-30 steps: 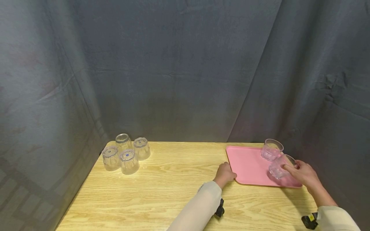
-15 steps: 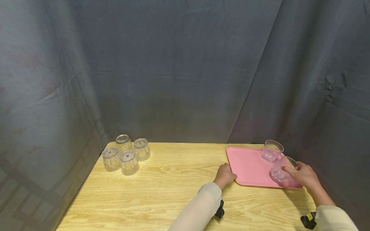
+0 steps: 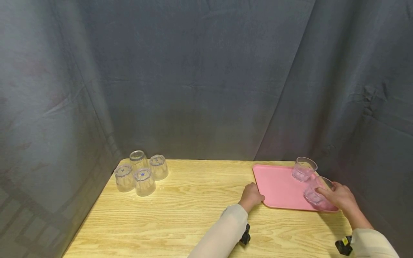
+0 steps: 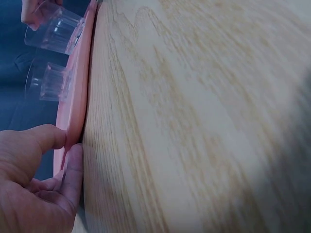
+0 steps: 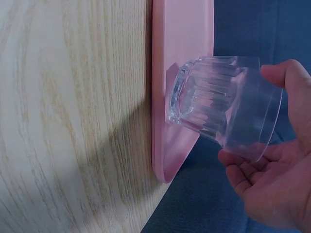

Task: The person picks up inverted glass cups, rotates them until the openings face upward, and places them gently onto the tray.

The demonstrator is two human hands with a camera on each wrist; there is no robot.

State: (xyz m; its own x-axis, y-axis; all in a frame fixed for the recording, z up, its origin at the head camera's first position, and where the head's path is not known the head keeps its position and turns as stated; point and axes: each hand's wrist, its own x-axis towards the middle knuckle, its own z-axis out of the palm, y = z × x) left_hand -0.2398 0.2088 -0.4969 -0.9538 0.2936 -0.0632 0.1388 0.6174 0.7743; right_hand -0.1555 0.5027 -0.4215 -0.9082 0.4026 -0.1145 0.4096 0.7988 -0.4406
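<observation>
Right hand pinches glass near rim, at near right of tray; left hand pinches tray's left edge; second glass far right on tray; best seat base flat before easing fingers off.

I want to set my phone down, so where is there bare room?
Free: the table between the four clustered glasses and the pink tray; the tray's left half. Crowded: the tray's right side, where the right hand holds one glass near another.
</observation>
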